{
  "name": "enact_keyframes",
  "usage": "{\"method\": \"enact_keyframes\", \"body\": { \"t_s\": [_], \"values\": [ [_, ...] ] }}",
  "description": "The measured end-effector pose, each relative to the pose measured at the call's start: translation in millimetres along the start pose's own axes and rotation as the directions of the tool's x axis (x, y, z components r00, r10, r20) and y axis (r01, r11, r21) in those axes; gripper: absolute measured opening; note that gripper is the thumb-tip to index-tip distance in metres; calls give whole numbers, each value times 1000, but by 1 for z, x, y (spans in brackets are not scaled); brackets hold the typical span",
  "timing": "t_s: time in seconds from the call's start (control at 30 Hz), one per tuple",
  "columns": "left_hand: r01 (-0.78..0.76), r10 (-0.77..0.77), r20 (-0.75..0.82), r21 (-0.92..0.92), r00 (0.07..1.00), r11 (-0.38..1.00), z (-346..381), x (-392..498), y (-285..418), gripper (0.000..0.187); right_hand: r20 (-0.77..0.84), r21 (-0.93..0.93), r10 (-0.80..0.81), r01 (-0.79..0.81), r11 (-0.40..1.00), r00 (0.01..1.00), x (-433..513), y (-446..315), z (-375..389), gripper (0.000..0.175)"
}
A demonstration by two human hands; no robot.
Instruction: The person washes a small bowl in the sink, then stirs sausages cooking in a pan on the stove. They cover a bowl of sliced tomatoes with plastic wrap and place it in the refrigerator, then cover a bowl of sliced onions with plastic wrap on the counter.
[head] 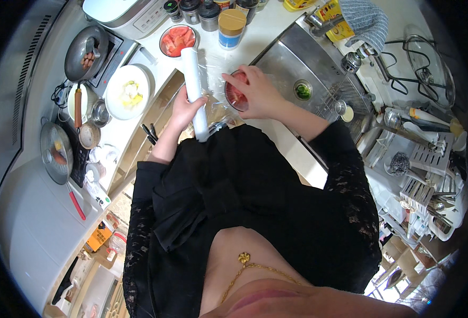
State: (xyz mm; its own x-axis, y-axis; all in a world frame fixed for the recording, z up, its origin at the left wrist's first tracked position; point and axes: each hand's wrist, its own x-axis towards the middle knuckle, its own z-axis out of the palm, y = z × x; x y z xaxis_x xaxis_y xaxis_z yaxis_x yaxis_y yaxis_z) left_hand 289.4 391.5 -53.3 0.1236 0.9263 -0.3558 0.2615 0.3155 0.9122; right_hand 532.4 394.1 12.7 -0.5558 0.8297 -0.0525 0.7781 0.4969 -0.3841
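My left hand (184, 109) grips a white roll of plastic wrap (193, 85) near its lower end. A sheet of clear film (215, 93) stretches from the roll toward a glass bowl (230, 99) with red food in it, perhaps meat. My right hand (260, 93) grasps that bowl from above, fingers spread over its rim, at the counter's edge beside the sink. How far the film wraps the bowl is hidden by the hand. Just past the roll's top end, a second bowl of cut red pieces, perhaps tomato (177, 41), rests on the counter.
A white plate (114, 109) with pale and yellow food stands at left, near a frying pan (73, 65) and a lidded pan (53, 157). Spice jars (209, 18) line the back. At right are a steel sink (281, 59) and a utensil rack (428, 159). A drawer (154, 109) stands open below.
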Motion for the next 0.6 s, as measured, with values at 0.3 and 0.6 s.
{"method": "enact_keyframes", "body": {
  "t_s": [0.3,0.6],
  "values": [
    [-280,268,-84,-221,960,934,-44,-52,120,49,-149,-182,-346,319,930,926,10,-44,-145,93],
    [-271,161,-508,-150,846,951,-185,-97,62,38,-44,-215,-345,328,920,938,57,-83,-173,97]
  ]
}}
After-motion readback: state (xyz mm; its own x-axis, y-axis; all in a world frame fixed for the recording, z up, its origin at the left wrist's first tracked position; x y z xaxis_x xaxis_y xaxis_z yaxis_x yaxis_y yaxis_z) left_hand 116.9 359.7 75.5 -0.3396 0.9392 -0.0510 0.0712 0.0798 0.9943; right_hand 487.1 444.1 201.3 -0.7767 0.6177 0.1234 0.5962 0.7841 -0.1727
